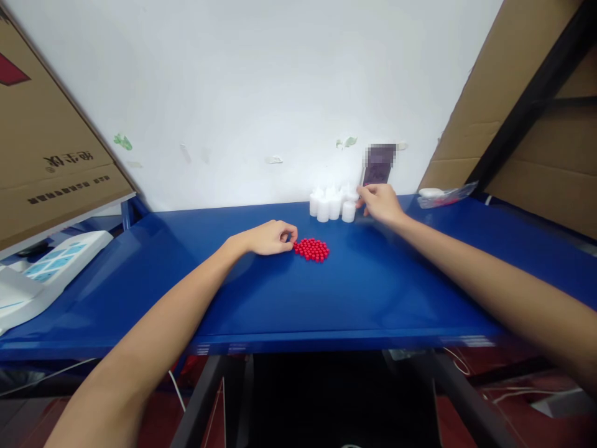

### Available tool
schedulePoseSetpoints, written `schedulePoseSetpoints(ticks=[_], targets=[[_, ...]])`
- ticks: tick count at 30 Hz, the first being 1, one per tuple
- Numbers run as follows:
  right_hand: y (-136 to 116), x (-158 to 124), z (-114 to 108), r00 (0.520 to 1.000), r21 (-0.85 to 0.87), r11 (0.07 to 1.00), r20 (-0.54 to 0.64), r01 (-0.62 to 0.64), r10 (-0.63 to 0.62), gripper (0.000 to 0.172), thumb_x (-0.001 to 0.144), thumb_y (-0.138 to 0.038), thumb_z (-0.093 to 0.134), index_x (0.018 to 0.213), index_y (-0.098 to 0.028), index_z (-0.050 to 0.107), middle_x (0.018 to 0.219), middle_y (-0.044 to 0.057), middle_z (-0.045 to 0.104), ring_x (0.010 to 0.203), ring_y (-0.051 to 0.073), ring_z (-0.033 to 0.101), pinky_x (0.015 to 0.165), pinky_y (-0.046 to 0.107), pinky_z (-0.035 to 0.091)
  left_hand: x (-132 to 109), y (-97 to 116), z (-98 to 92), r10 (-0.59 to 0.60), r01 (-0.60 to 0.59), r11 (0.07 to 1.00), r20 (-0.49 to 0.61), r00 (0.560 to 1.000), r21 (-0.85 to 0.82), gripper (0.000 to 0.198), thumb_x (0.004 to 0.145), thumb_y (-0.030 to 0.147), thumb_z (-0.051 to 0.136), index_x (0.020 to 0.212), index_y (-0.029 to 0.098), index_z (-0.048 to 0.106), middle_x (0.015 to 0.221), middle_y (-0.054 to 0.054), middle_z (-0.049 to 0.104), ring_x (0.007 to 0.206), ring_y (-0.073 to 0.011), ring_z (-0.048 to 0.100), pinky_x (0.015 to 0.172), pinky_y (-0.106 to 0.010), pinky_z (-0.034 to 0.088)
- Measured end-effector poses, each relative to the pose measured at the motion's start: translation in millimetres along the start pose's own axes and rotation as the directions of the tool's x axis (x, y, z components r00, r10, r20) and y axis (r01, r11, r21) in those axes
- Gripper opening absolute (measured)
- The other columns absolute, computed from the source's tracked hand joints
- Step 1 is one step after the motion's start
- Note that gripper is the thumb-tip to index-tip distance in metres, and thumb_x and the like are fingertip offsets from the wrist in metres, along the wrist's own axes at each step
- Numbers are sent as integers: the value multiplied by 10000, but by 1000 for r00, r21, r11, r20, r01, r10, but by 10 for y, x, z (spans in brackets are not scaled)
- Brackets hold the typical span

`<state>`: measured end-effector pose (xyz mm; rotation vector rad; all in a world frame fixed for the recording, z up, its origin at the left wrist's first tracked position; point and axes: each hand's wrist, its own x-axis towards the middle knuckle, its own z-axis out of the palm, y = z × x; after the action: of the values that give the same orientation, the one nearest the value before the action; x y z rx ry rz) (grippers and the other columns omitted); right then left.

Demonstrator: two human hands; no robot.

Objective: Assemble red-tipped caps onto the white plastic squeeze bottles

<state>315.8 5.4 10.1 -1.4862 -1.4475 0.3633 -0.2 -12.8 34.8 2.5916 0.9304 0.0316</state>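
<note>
A flat cluster of small, round, red bead-like pieces [314, 250] lies on the blue tabletop. At its left edge is my left hand [273, 238], thumb and index finger pinched together around one red piece at the fingertips. Several white plastic bottles [334, 205] stand upright in a tight group farther back, near the wall. My right hand [381, 200] is at the right side of that group, fingers bent and touching a rear bottle [349, 192]. The hand partly covers that contact. A shorter white bottle [348, 211] stands in front of it.
Behind my right hand, a dark phone-like object [379, 165] leans against the white wall. A clear plastic bag [450, 196] and a white round item [431, 193] lie at the back right. A white device [56, 267] sits at left; cardboard [51, 137] flanks the table.
</note>
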Motion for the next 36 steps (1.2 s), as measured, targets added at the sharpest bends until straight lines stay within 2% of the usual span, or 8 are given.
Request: schedulePoseSetpoints(ticks=[8, 16, 27, 36], targets=[[-79, -29, 8, 999, -30, 999, -16, -39, 38, 341, 901, -395, 575, 624, -200, 615, 667, 70, 716, 399, 150, 526, 517, 341, 468, -14, 12, -12, -32, 32, 999, 11, 999, -12, 130, 812, 293, 533, 888, 201, 585, 719, -3, 558, 620, -137, 493, 595, -281, 349], [-106, -61, -5, 998, -111, 992, 11, -58, 60, 382, 909, -380, 577, 581, -189, 619, 551, 40, 640, 419, 144, 515, 588, 330, 481, -7, -8, -8, -38, 38, 999, 13, 999, -18, 130, 817, 287, 544, 897, 197, 594, 731, -3, 566, 622, -132, 498, 585, -272, 351], [-72, -1, 30, 999, -49, 998, 2, -38, 38, 350, 901, -411, 610, 634, -185, 631, 629, 51, 680, 405, 125, 498, 517, 307, 440, -7, -10, 3, -33, 34, 999, 9, 999, -17, 119, 825, 273, 539, 897, 194, 592, 733, -3, 567, 619, -127, 496, 582, -268, 353], [-52, -14, 22, 999, -113, 993, 12, -48, 49, 397, 898, -421, 606, 576, -188, 607, 579, 50, 663, 400, 130, 519, 489, 304, 430, 1, -18, 5, -37, 38, 999, 12, 999, -27, 110, 826, 273, 544, 887, 194, 591, 721, 0, 560, 614, -126, 493, 588, -274, 354]])
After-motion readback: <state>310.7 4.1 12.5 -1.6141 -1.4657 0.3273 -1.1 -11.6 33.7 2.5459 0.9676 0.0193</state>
